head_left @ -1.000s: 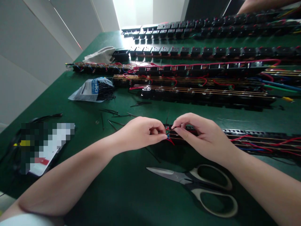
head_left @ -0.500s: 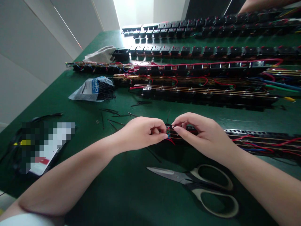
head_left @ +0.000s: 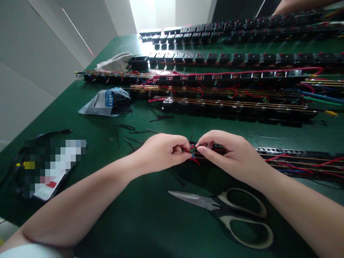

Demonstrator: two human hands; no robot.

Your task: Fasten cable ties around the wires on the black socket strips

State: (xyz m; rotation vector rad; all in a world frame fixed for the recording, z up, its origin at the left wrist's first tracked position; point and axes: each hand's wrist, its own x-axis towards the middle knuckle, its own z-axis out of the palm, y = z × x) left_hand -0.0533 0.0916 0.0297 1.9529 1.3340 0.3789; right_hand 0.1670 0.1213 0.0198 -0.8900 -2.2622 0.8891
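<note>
My left hand (head_left: 166,152) is closed in a pinch at the left end of a long black wired socket strip (head_left: 295,161). Small red and blue wires (head_left: 194,158) show at its fingertips. Just to the right, thumb and forefinger of my right hand (head_left: 225,152) pinch what looks like a thin black cable tie, mostly hidden by the fingers. A thin black tail (head_left: 191,136) sticks up between the hands. Scissors (head_left: 209,204) with black and beige handles lie nearer me, blades pointing left.
Loose black cable ties (head_left: 129,142) lie scattered left of the strip. Behind them is a plastic bag (head_left: 98,102) of ties. More wired strips (head_left: 231,104) line the back of the green table (head_left: 129,222). A blurred-out packet (head_left: 56,172) lies left. Another person's arm (head_left: 295,5) shows top right.
My right hand's fingertips have shifted slightly down and left, nearer the left fingertips. My left hand stays almost in place.
</note>
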